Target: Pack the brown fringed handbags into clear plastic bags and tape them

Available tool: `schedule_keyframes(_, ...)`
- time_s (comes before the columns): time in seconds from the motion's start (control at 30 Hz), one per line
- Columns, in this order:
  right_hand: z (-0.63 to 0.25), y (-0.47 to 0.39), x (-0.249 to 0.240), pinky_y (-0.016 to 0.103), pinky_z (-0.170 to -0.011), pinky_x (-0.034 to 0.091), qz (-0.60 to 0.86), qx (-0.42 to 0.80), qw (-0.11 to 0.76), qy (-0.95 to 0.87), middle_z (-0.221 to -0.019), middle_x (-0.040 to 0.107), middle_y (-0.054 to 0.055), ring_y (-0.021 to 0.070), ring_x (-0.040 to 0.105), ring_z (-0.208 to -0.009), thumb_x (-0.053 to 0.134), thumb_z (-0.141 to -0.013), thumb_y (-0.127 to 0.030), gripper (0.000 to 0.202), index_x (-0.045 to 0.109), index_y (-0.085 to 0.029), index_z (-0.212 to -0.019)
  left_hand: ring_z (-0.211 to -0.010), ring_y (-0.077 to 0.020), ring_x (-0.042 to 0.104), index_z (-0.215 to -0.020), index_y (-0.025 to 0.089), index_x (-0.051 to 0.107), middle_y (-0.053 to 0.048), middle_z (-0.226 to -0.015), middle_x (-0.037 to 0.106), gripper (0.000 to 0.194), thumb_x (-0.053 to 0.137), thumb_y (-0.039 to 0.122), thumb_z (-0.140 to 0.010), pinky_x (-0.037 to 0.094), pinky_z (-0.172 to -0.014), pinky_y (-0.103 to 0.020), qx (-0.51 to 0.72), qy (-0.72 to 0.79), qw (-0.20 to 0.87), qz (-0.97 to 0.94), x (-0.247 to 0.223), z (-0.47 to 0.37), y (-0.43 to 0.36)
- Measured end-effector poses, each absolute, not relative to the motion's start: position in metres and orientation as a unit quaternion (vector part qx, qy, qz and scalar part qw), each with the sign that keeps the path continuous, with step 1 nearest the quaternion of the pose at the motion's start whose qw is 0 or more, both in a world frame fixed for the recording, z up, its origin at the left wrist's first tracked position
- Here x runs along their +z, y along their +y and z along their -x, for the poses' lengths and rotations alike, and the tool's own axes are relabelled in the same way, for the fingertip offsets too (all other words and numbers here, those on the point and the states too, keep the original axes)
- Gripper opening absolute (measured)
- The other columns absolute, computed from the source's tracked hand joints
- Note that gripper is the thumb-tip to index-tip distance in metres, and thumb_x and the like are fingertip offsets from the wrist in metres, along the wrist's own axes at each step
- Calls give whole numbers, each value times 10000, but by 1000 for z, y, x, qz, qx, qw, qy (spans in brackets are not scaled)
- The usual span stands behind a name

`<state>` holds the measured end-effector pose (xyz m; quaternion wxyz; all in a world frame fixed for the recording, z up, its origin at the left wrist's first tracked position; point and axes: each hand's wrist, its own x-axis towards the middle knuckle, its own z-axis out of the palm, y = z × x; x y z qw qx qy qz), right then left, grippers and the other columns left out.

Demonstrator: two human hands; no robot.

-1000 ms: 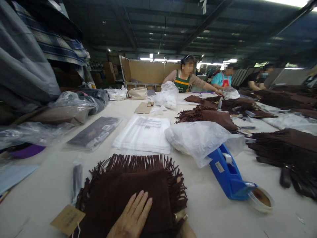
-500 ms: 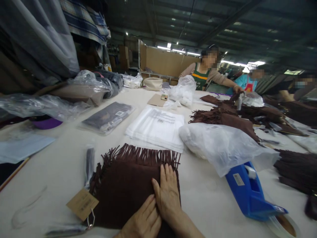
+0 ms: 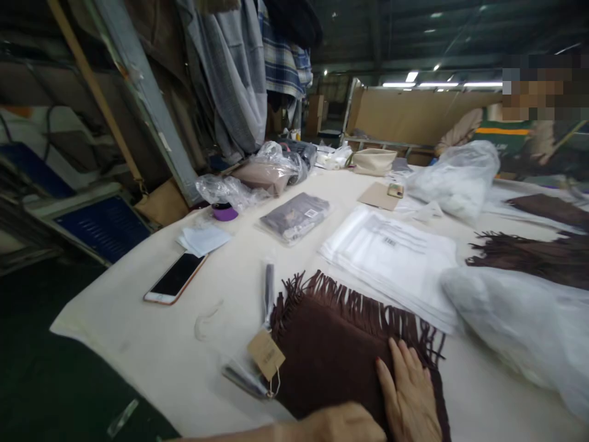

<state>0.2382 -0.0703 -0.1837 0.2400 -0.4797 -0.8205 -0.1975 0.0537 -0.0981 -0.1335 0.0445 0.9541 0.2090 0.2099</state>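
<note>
A folded dark brown fringed cloth (image 3: pixel 331 356) lies on the pale table near its front edge, fringe on the far side. My right hand (image 3: pixel 411 390) rests flat on the cloth's right part, fingers stretched out. Low in the view, my left hand (image 3: pixel 343 423) is over the cloth's near part; it is blurred and its fingertips are hidden. A tan tag (image 3: pixel 266 355) hangs on a loop at the cloth's left edge, beside a small wrapped dark item (image 3: pixel 243 380). Another slim wrapped item (image 3: pixel 269 291) lies just beyond.
White packaged pieces (image 3: pixel 391 242), a grey packaged item (image 3: pixel 295 216) and a phone (image 3: pixel 175 279) lie on the table (image 3: pixel 115 319). Plastic bags (image 3: pixel 515 325) and brown fringed cloth (image 3: pixel 538 255) are at the right. A person (image 3: pixel 501 132) stands across the table.
The view has turned left, showing the phone and the table's left edge. My left hand has gone from lying flat against my right hand to a lower, blurred pose. My right hand stays on the cloth.
</note>
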Motion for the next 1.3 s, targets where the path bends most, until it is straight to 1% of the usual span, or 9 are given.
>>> schedule_keyframes(0.17,-229,-71,-161,608,-804,469,442,-257,223,-830,-1185,534,263,406,167,-1355,205,-883,-64,451,647,-114,-954,-1105,-212,470,-1051,131,512,-111,-1065,585,333,329,-14,-813,375,-973,-361,79,470,-10,-879,-75,69,-41)
schedule_keyframes(0.3,-229,-71,-153,604,-761,492,421,-266,225,-838,-1167,530,285,430,155,-1349,234,-865,-26,427,651,-94,-931,-963,-246,515,-931,124,541,-106,-901,599,325,383,-56,-711,337,-990,-434,-7,494,-12,-869,-72,132,-25)
schedule_keyframes(0.47,-230,-70,-156,620,-767,484,419,-259,239,-837,-1151,538,277,437,173,-1343,243,-873,-37,421,654,-100,-934,-777,-241,523,-800,137,541,-98,-802,568,365,329,-106,-630,423,-785,-418,-75,556,-14,-828,-72,166,-109)
schedule_keyframes(0.63,-230,-69,-155,633,-755,479,417,-257,237,-839,-1140,531,298,445,173,-1339,233,-886,-61,422,653,-79,-924,-926,-239,549,-1030,166,536,-87,-991,581,353,428,27,-723,432,-852,-400,-34,642,144,-752,-49,143,-161)
schedule_keyframes(0.77,-231,-68,-156,632,-750,476,407,-259,237,-843,-1132,531,296,446,167,-1340,227,-883,-61,427,653,-81,-913,-1041,-224,510,-1151,178,484,-87,-1131,546,378,521,143,-777,430,-912,-358,71,621,195,-756,-52,92,-140)
schedule_keyframes(0.9,-233,-71,-161,608,-879,433,448,-213,233,-837,-1195,522,229,377,155,-1365,214,-892,-85,441,646,-128,-965,-965,-207,543,-1163,204,490,-71,-1102,561,453,532,53,-738,457,-853,-328,19,542,166,-823,-66,71,-123)
schedule_keyframes(1.0,-232,-73,-166,593,-949,388,485,-176,232,-825,-1233,511,186,338,166,-1369,199,-917,-156,443,630,-154,-1021,-853,-181,569,-1098,193,533,-70,-1009,601,322,489,52,-811,467,-772,-297,0,480,93,-872,-67,75,-120)
schedule_keyframes(1.17,-229,-73,-167,568,-982,367,517,-159,237,-807,-1235,517,177,326,239,-1343,169,-944,-260,475,620,-143,-1037,-1019,-249,535,-1102,132,539,-149,-1232,544,225,464,142,-891,469,-782,-356,114,365,-100,-919,-66,59,-112)
schedule_keyframes(1.3,-230,-73,-166,584,-959,384,495,-188,228,-817,-1216,535,209,344,195,-1362,176,-934,-196,472,634,-120,-1015,-1107,-273,518,-1110,146,554,-147,-1328,494,245,398,148,-921,469,-855,-392,150,309,-106,-933,-76,26,-100)
